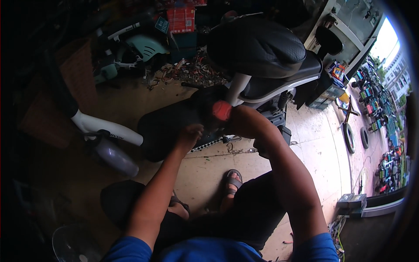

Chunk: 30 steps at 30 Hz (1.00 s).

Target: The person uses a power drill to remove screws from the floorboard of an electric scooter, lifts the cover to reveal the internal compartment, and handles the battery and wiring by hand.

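A scooter with white bodywork stands before me; its dark floorboard (162, 131) runs between the front and the seat (262, 48). My right hand (244, 122) is closed around a dark hand tool with a red end (221, 110), just below the seat post. Blur and shadow hide the tool's tip and exact kind. My left hand (190, 135) is at the floorboard's near edge, its fingers curled in. What they hold, if anything, I cannot make out. The front wheel's grey mudguard (115, 157) is to the left.
Wires and scraps lie in a heap (190, 70) beyond the scooter, near a red box (181, 20). A pale green scooter part (146, 47) rests at the far left. Tyres (348, 138) lie on the ground to the right, past grey boxes (326, 97). My sandalled foot (233, 181) is close below.
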Available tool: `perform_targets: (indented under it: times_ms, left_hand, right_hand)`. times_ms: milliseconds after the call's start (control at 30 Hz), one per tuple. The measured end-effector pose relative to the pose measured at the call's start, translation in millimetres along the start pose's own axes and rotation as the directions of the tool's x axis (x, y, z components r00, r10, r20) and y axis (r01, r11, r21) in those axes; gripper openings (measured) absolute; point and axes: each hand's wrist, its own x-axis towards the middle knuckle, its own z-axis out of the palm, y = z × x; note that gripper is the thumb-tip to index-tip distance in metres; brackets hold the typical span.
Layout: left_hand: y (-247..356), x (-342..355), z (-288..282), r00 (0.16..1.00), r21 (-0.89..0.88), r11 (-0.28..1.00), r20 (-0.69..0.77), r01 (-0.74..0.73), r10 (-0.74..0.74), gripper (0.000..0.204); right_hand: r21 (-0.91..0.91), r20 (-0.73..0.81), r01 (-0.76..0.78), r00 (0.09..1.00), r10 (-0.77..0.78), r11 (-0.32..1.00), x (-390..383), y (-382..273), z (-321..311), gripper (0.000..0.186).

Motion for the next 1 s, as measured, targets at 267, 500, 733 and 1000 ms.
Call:
perform_targets:
  times_ms: [267, 500, 733, 1000]
  left_hand:
    - [23.0, -5.2, 7.7, 1.000, -0.009, 1.000, -0.011, -0.003, 0.002, 0.034]
    - [48.1, 6.5, 18.1, 0.937, 0.255, 0.902, 0.050, -0.347, 0.346, 0.038]
    - [57.2, 15.3, 34.2, 0.936, 0.272, 0.898, 0.035, -0.346, 0.351, 0.044]
    - [47.2, 21.5, 38.3, 0.932, 0.432, 0.836, 0.033, -0.339, 0.361, 0.050]
  right_hand:
    - [0.151, -0.091, -0.086, 0.991, 0.101, 0.985, -19.4, -1.9, -23.0, 0.032]
    - [0.171, -0.305, -0.014, 0.950, 0.066, 0.985, -21.3, 7.4, -32.7, 0.026]
    - [0.121, -0.318, -0.132, 0.934, 0.164, 0.984, -20.8, 0.5, -41.1, 0.024]
    - [0.214, -0.302, -0.159, 0.928, 0.220, 0.964, -8.2, 8.4, -35.1, 0.028]
